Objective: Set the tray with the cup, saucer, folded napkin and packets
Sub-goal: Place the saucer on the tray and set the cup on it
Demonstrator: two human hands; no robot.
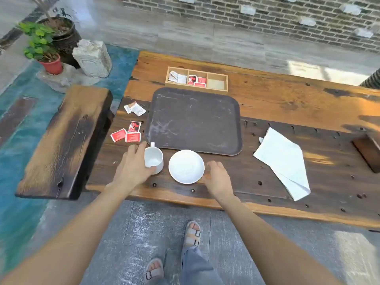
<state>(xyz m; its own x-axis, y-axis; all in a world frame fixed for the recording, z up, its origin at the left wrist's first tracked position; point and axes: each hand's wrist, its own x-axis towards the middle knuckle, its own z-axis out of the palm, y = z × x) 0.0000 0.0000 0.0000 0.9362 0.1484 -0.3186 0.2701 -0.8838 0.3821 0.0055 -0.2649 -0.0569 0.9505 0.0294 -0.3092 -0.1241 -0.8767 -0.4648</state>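
Note:
A dark brown tray [195, 120] lies bare on the wooden table. In front of it stand a white cup [155, 158] and a white saucer [186, 166]. My left hand [133, 167] wraps around the cup's left side, thumb at its near rim. My right hand [217, 177] hovers with fingers spread just right of the saucer, at its edge. A white napkin [284, 161] lies loosely folded to the right. Red packets [127, 133] and white packets [134, 108] lie left of the tray.
A wooden divided box [218, 90] behind the tray holds more white and red packets; its right compartment looks bare. A wooden bench [65, 140] stands at the left, a wooden block [368, 151] at the right edge. Potted plants and a stone sit far left.

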